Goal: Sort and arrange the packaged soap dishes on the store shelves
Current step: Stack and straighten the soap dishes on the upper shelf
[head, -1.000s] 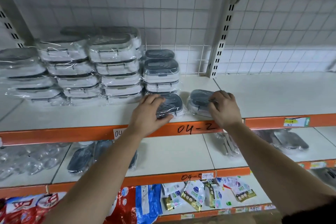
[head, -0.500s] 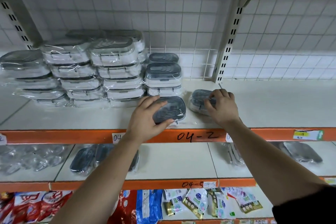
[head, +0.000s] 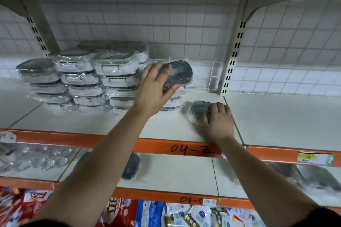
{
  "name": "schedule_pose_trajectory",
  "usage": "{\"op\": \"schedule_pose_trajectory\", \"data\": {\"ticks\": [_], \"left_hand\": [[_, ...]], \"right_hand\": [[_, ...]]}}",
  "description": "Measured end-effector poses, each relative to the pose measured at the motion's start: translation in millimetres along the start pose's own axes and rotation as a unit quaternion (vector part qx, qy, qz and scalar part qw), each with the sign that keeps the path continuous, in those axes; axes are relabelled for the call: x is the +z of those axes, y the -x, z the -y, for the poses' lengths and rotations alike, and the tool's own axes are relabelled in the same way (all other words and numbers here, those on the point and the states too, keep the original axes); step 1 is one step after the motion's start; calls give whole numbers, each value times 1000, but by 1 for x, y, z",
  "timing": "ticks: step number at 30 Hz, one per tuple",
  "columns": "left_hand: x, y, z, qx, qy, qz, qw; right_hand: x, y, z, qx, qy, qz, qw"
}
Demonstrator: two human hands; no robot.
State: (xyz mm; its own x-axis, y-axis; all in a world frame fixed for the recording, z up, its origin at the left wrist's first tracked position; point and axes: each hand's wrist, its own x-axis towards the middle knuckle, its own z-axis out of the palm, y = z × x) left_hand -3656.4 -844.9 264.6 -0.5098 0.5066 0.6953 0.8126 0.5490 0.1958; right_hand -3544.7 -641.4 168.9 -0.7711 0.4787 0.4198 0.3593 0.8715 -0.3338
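My left hand (head: 156,86) grips a plastic-wrapped soap dish with a dark ribbed lid (head: 180,73), held up in the air over the short stack of the same dishes (head: 173,101) on the shelf marked 04-2 (head: 166,127). My right hand (head: 218,120) rests curled on a second wrapped dark-lidded dish (head: 196,111) that lies on the shelf just right of that stack. To the left stand several taller stacks of wrapped white dishes (head: 99,79).
A slotted upright post (head: 233,57) and a wire grid back panel stand behind the dishes. A thin divider rod (head: 233,118) runs along the shelf beside my right hand. The shelf below carries more wrapped dishes (head: 131,167); packets lie on the lowest shelf.
My left hand has lifted its dish off the shelf front and carried it up and back over the short stack. The right hand stays on its dish. The view has tilted upward.
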Motion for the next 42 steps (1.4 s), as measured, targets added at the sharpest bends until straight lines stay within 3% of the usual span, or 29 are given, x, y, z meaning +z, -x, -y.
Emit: {"op": "schedule_pose_trajectory", "data": {"ticks": [8, 20, 27, 32, 36, 42], "left_hand": [[25, -88, 18, -40, -69, 88, 993], [50, -134, 52, -51, -102, 236, 965], [53, -130, 50, -87, -95, 197, 972], [54, -120, 42, -99, -97, 164, 977], [48, -103, 42, -77, -73, 133, 985], [28, -46, 28, -23, -11, 17, 1000]], "right_hand": [[3, -1, -2, 0, -10, -15, 1000], [11, -4, -7, -28, -27, -62, 997], [12, -4, -8, -33, -34, -68, 997], [9, -4, -10, -7, -38, -28, 999], [6, -4, -10, 29, -38, 5, 999], [3, -3, -10, 31, -68, 12, 997]]}}
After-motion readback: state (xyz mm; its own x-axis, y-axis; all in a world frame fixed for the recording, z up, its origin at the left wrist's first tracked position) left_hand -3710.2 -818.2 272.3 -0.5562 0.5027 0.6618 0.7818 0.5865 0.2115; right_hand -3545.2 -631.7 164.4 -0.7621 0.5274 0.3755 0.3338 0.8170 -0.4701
